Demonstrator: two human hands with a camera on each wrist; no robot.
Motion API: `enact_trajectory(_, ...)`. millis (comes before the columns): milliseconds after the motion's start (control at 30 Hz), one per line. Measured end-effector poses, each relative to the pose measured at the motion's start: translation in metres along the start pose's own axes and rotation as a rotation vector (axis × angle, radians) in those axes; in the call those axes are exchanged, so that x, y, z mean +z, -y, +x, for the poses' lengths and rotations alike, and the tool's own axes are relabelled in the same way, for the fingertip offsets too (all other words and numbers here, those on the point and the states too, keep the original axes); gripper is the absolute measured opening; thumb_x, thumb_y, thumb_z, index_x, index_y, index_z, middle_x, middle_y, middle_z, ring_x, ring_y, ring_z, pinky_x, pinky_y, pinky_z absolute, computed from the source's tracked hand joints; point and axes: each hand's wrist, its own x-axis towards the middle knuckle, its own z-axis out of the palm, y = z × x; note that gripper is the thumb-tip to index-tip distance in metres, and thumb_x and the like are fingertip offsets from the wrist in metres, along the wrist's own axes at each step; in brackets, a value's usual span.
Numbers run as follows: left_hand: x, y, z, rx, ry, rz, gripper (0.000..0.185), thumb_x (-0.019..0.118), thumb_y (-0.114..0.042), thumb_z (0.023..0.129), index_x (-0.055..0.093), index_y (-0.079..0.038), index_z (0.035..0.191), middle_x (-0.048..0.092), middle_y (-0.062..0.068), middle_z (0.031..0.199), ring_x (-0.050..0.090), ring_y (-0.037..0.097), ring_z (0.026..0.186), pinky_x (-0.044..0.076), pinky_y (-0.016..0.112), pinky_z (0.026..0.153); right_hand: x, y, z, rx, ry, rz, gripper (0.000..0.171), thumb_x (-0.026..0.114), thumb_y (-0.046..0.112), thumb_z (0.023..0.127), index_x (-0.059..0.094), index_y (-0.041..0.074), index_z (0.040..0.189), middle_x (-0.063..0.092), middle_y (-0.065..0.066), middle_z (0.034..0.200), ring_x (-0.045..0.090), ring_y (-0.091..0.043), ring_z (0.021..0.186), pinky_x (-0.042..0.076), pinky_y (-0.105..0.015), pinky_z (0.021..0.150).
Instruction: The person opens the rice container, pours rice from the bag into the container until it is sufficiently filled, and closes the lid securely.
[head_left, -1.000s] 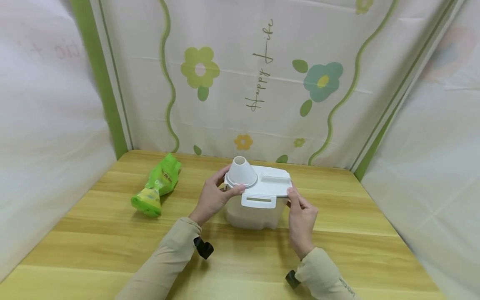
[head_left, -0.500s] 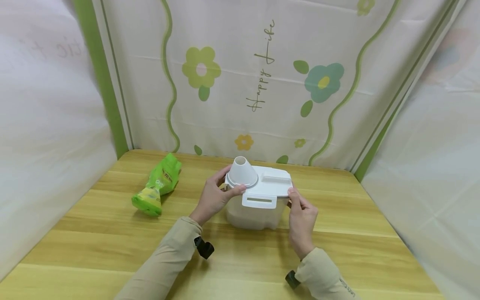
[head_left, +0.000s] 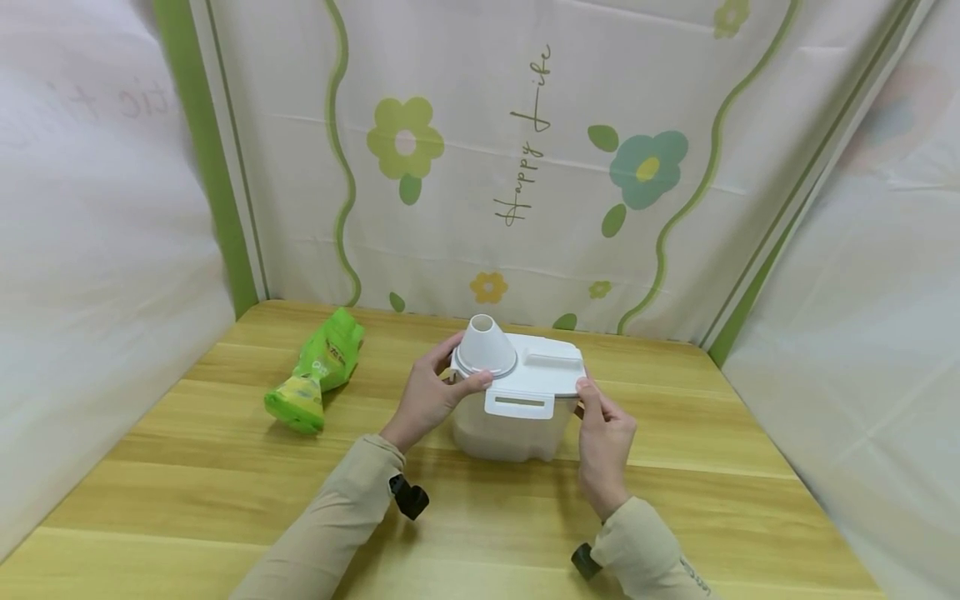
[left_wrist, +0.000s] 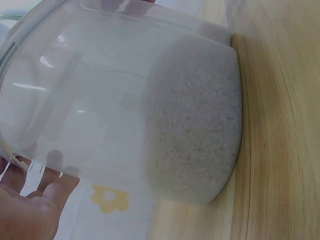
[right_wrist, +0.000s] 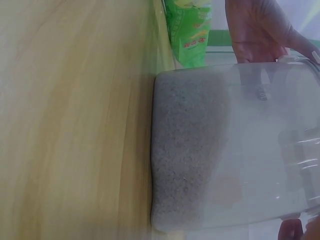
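A clear container [head_left: 510, 429] with a white lid [head_left: 540, 379] stands mid-table, its lower part filled with pale grains [left_wrist: 195, 125] [right_wrist: 190, 150]. A white cone-shaped cap [head_left: 483, 343] sits on the lid's left end. My left hand [head_left: 457, 371] grips the cap's rim, thumb in front and fingers behind. My right hand [head_left: 588, 400] pinches the lid's right edge. In the left wrist view my left hand [left_wrist: 25, 210] shows at the bottom left, beside the container wall. My right hand is only a fingertip [right_wrist: 300, 231] in the right wrist view.
A green bag [head_left: 315, 371] [right_wrist: 189, 30] lies on the wooden table [head_left: 225, 467] left of the container. Flower-printed curtains [head_left: 525, 167] close off the back and both sides. Bare wood lies in front of and to the right of the container.
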Motion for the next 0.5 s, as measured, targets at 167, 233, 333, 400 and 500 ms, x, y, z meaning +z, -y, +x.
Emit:
enact_trajectory(167, 0.0009, -0.0003, 0.0005, 0.004, -0.004, -0.001, 0.064, 0.081, -0.011, 0.082, 0.054, -0.008, 0.140, 0.062, 0.008, 0.123, 0.056, 0.027, 0.109, 0.051, 0.040, 0.089, -0.0005, 0.0006, 0.0004, 0.002, 0.000, 0.004, 0.027, 0.070, 0.026, 0.094, 0.075, 0.004, 0.108, 0.069, -0.001, 0.117, 0.061, -0.017, 0.114, 0.055, -0.039, 0.084)
enact_trajectory(233, 0.0012, -0.0003, 0.0005, 0.004, -0.008, 0.001, 0.064, 0.081, -0.011, 0.082, 0.054, -0.008, 0.140, 0.062, 0.008, 0.123, 0.056, 0.027, 0.109, 0.051, 0.039, 0.089, -0.0007, 0.0005, 0.0006, 0.002, -0.003, 0.002, 0.026, 0.070, 0.025, 0.094, 0.075, 0.004, 0.108, 0.069, -0.001, 0.117, 0.062, -0.018, 0.113, 0.055, -0.038, 0.084)
enact_trajectory(333, 0.0014, -0.0008, 0.0003, 0.001, -0.012, 0.003, 0.064, 0.081, -0.011, 0.082, 0.054, -0.008, 0.140, 0.062, 0.008, 0.123, 0.057, 0.026, 0.109, 0.051, 0.039, 0.089, -0.0009, 0.0000, 0.0010, -0.001, -0.002, -0.002, 0.027, 0.069, 0.025, 0.094, 0.075, 0.003, 0.109, 0.068, -0.003, 0.118, 0.062, -0.018, 0.113, 0.056, -0.037, 0.083)
enact_trajectory(400, 0.0015, -0.0008, 0.0002, -0.002, -0.012, 0.003, 0.064, 0.081, -0.012, 0.082, 0.054, -0.009, 0.140, 0.062, 0.007, 0.123, 0.056, 0.026, 0.108, 0.050, 0.040, 0.089, -0.0007, -0.0010, 0.0011, -0.004, -0.005, -0.002, 0.027, 0.069, 0.025, 0.094, 0.075, 0.002, 0.108, 0.068, -0.004, 0.118, 0.062, -0.019, 0.113, 0.056, -0.038, 0.083)
enact_trajectory(500, 0.0017, -0.0010, 0.0002, -0.001, -0.012, 0.006, 0.064, 0.081, -0.012, 0.082, 0.054, -0.009, 0.140, 0.062, 0.007, 0.123, 0.057, 0.026, 0.108, 0.050, 0.041, 0.089, -0.0009, -0.0016, 0.0007, -0.008, -0.005, -0.004, 0.028, 0.069, 0.026, 0.094, 0.076, 0.002, 0.107, 0.068, -0.004, 0.118, 0.061, -0.018, 0.114, 0.055, -0.038, 0.083)
